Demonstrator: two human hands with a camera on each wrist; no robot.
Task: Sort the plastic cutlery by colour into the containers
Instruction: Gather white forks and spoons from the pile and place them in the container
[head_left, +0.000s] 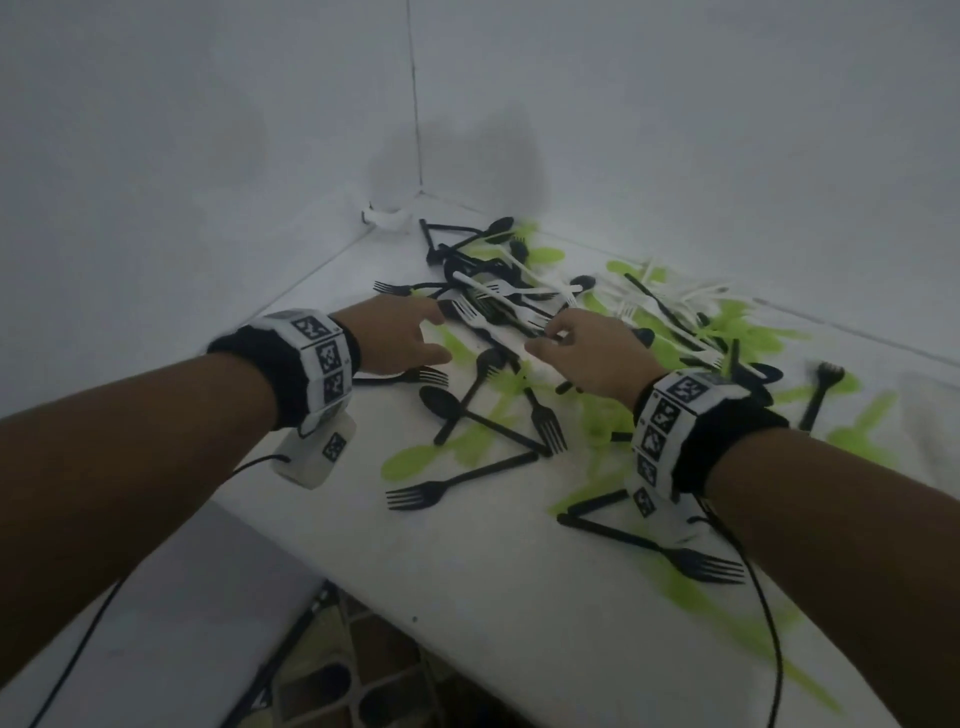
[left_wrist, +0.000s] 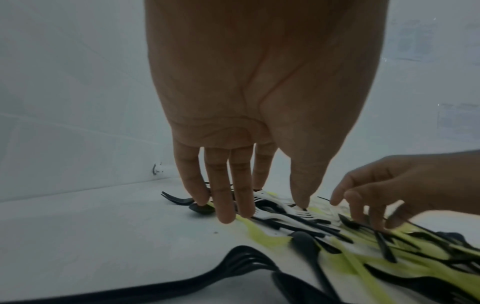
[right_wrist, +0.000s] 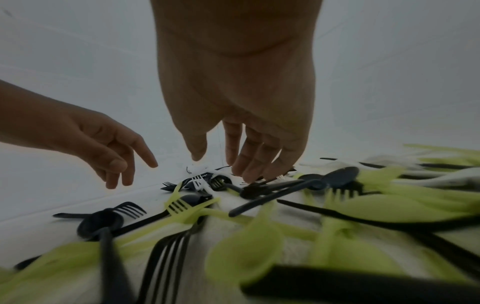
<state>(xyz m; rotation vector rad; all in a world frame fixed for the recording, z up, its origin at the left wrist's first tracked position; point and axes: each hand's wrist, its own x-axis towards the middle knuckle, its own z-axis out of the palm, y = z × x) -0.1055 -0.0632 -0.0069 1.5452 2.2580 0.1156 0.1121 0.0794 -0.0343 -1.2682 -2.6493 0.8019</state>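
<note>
Both hands hover with fingers loose and empty, the left hand (head_left: 400, 338) and right hand (head_left: 587, 353) over mixed cutlery (head_left: 498, 322) strewn on the table (head_left: 467, 571) (no containers visible); next comes pinching one colour.

Cutlery (head_left: 519, 332) in three colours: black forks and spoons, lime-green pieces, white forks, on a white table (head_left: 467, 597). Wristbands (head_left: 317, 358): black, with white panels carrying black-and-white square markers. Walls (head_left: 208, 130): pale grey-white.
</note>
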